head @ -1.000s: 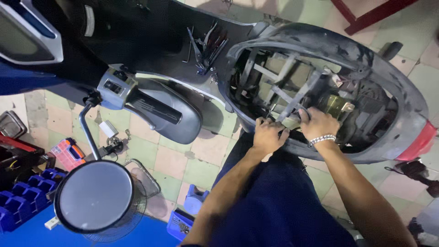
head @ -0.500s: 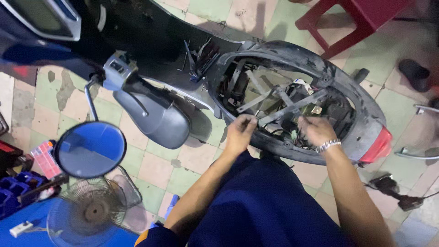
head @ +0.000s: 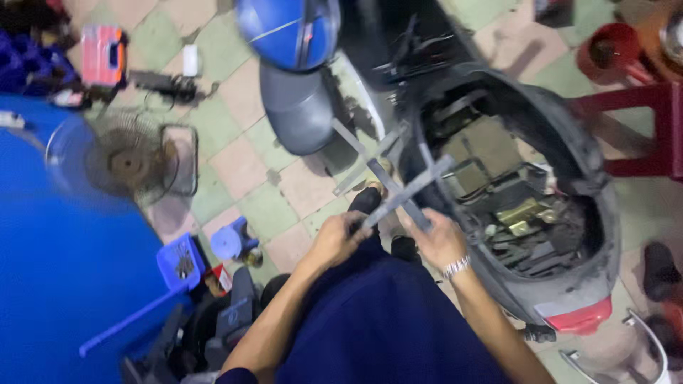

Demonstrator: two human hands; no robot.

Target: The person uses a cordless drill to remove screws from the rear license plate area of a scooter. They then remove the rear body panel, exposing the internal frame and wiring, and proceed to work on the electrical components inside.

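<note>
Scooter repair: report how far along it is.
Done: the scooter body is open on top, with frame and wiring exposed. In hand: the left hand and right hand both grip a cross-shaped wrench beside the opening. Left: the compartment stays uncovered; no cover is visibly fitted.

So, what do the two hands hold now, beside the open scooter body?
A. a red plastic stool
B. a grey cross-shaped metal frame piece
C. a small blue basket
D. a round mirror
B: the left hand and the right hand each grip an arm of the grey cross-shaped metal piece, lifted just outside the open scooter body.
</note>
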